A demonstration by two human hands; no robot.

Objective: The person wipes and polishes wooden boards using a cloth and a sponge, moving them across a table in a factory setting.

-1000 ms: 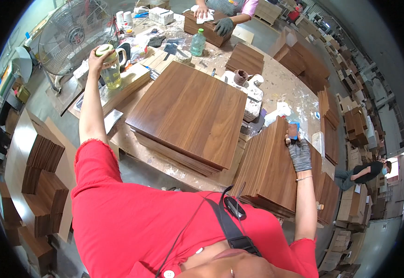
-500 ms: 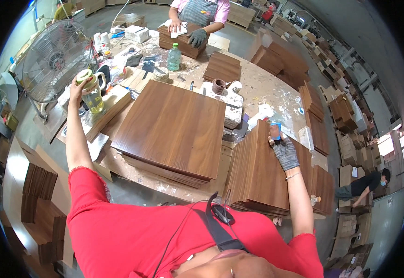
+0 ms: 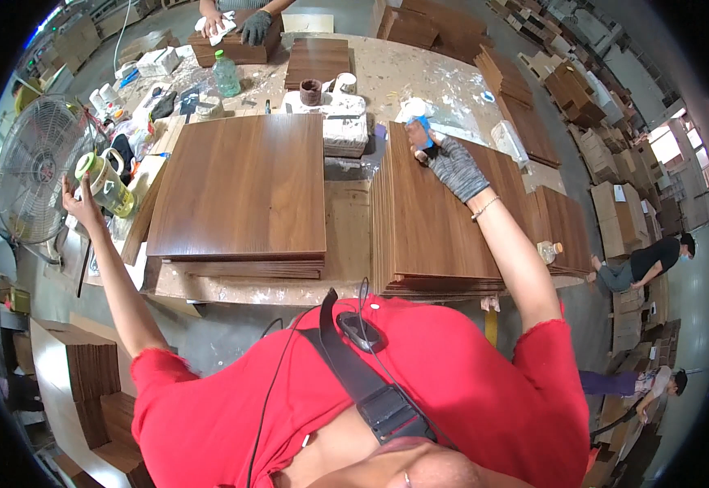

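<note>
My left hand (image 3: pixel 82 203) is bare, with its fingers apart, right beside a clear drink bottle (image 3: pixel 109 185) with a green lid, a handle and yellowish liquid inside. The bottle stands at the table's left side, and no finger is wrapped round it. In a grey knit glove with bare fingertips, my right hand (image 3: pixel 452 165) grips a small blue item (image 3: pixel 425 130) whose kind I cannot make out. That hand rests over the right stack of brown wood-grain panels (image 3: pixel 444 220). Between my arms lies another panel stack (image 3: pixel 240 187).
A metal fan (image 3: pixel 41 171) stands at the left. Further back are a green-capped plastic bottle (image 3: pixel 226 75), a white block (image 3: pixel 342 122) bearing a brown cup (image 3: pixel 310 91), and a co-worker's gloved hand (image 3: pixel 255 28) on panels. A small corked bottle (image 3: pixel 549 251) stands near my right forearm.
My left hand has let go of the drink bottle's lid, and its fingers have spread. The view has shifted; my right hand still holds the blue item over the right stack.
</note>
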